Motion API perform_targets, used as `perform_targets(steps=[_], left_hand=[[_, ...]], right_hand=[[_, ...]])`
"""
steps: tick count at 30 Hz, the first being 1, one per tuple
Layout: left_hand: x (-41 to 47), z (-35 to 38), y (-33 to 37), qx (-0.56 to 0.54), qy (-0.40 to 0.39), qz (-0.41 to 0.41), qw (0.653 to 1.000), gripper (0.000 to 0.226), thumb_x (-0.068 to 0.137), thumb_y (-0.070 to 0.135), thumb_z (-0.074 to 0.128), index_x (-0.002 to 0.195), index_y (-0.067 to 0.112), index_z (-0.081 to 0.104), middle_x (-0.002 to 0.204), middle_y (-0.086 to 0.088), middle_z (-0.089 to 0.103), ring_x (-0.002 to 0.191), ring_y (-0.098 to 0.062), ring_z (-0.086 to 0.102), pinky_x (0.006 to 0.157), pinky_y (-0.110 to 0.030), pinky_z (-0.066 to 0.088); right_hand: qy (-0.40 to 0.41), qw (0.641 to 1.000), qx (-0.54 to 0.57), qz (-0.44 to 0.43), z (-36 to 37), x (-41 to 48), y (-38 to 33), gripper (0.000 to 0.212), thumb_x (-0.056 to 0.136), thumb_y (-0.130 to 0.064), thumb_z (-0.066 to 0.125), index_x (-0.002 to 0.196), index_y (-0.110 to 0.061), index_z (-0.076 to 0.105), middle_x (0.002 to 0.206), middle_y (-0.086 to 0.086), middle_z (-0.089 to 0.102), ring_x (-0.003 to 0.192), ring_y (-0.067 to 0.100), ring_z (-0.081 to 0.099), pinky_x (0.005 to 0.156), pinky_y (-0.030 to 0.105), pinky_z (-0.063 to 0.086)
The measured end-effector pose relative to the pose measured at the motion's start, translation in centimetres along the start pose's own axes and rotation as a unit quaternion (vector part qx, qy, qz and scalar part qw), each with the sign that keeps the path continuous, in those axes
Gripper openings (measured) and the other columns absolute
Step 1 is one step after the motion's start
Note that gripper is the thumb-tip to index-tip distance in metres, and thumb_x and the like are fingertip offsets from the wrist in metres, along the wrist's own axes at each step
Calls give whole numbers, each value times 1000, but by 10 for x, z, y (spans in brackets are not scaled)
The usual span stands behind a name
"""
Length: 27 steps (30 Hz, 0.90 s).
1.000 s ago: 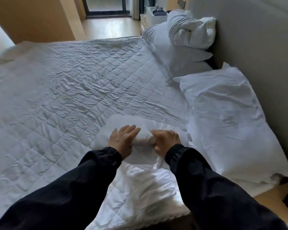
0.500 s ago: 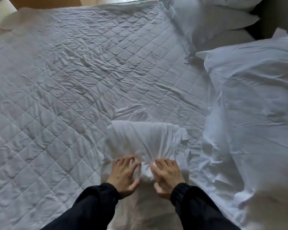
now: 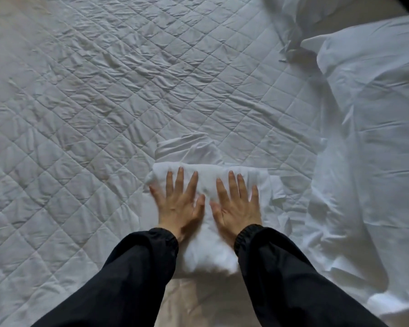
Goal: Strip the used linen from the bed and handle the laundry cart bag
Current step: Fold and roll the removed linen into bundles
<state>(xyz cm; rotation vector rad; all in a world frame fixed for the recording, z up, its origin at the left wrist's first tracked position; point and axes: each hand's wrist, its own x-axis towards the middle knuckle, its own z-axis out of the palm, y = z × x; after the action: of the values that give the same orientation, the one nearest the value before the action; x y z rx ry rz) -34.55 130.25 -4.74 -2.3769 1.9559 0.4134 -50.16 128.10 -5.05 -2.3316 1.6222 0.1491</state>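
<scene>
A white bundle of rolled linen (image 3: 207, 251) lies on the quilted mattress pad (image 3: 99, 95) near the bed's front edge. My left hand (image 3: 178, 204) presses flat on the bundle's left part, fingers straight and spread. Beside it, my right hand (image 3: 237, 205) lies flat on the right part in the same way. Black sleeves cover both arms. A loose fold of the same linen (image 3: 189, 148) sticks out just beyond my fingertips. No laundry cart or bag is in view.
A large white pillow (image 3: 373, 128) lies on the right side of the bed, close to the bundle. More white pillows (image 3: 300, 17) sit at the top right. The quilted pad stretches wide to the left and far side.
My hands went from gripping and rolling the linen to lying flat with straight fingers on top of it. The view has dropped closer over the bed, and the bundle is more compact.
</scene>
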Motion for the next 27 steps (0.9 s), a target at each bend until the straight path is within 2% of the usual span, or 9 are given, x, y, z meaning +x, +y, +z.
perform_targets(steps=[1, 3, 7, 13, 23, 27], left_hand=[[-2, 8, 1, -2, 19, 1, 1000, 66, 87, 57, 8, 150, 39, 1, 161, -1, -8, 147, -24, -16, 107, -69, -10], [-2, 23, 0, -10, 40, 4, 999, 64, 89, 53, 17, 150, 37, 5, 162, -3, -3, 147, -26, -11, 107, -71, -8], [6, 48, -4, -28, 62, 23, 997, 66, 86, 46, 32, 149, 30, 20, 160, -10, 10, 147, -33, 4, 105, -75, 2], [19, 75, -12, -51, 90, 33, 994, 69, 83, 44, 35, 148, 26, 24, 159, -14, 12, 146, -34, 9, 106, -73, 4], [19, 72, -14, -82, 83, 31, 993, 68, 81, 46, 37, 146, 27, 27, 158, -12, 15, 146, -33, 10, 106, -73, 6], [14, 64, -14, -98, 100, 26, 990, 65, 83, 46, 34, 146, 29, 26, 158, -11, 19, 146, -30, 10, 107, -72, 7]], right_hand=[[16, 1000, 3, -1, 6, -1, 1, 66, 91, -50, 19, 152, -23, 15, 160, 8, 11, 147, 26, 10, 113, 58, 8], [23, 1000, 12, -2, 15, -1, 3, 66, 91, -47, 26, 152, -21, 19, 160, 10, 12, 147, 28, 12, 112, 60, 14], [38, 999, 12, -5, 36, 2, 7, 70, 89, -45, 32, 153, -19, 20, 160, 12, 9, 148, 29, 10, 111, 61, 17], [31, 999, -2, -7, 60, 17, 10, 74, 86, -47, 36, 153, -20, 19, 160, 14, 9, 147, 31, 12, 110, 63, 17], [41, 999, -17, -2, 56, 19, 7, 74, 83, -46, 37, 151, -17, 27, 158, 16, 18, 145, 33, 19, 110, 63, 18], [53, 998, -22, -4, 45, 16, 3, 70, 84, -47, 36, 147, -17, 34, 151, 16, 31, 139, 34, 30, 108, 60, 20]])
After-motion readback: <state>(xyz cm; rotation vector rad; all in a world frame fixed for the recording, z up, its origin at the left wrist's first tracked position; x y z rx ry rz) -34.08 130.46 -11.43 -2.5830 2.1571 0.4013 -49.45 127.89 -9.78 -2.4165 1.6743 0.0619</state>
